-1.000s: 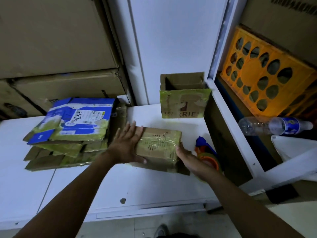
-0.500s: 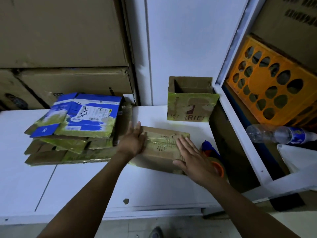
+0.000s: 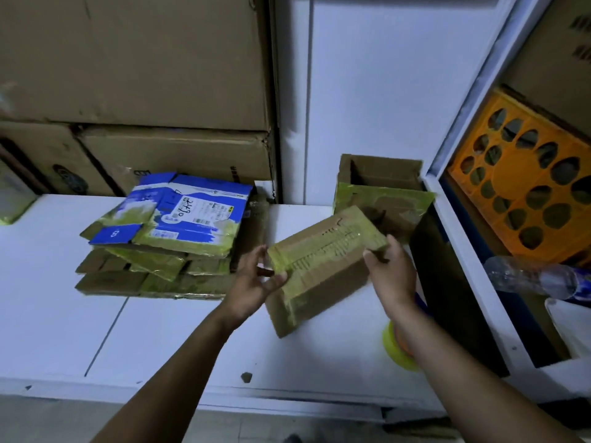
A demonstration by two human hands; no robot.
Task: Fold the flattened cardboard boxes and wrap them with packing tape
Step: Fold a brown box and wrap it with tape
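Brown cardboard box [image 3: 323, 266], yellow-green taped edges, tilted.

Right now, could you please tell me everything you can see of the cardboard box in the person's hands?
The folded cardboard box is brown corrugated board, a flat closed block with dark print on its top face. Glossy yellow-green tape covers that face and runs down its left end. It is tilted, right end higher, lower corner near the white tabletop; contact there is unclear. The left hand grips its left end, the right hand its right end.
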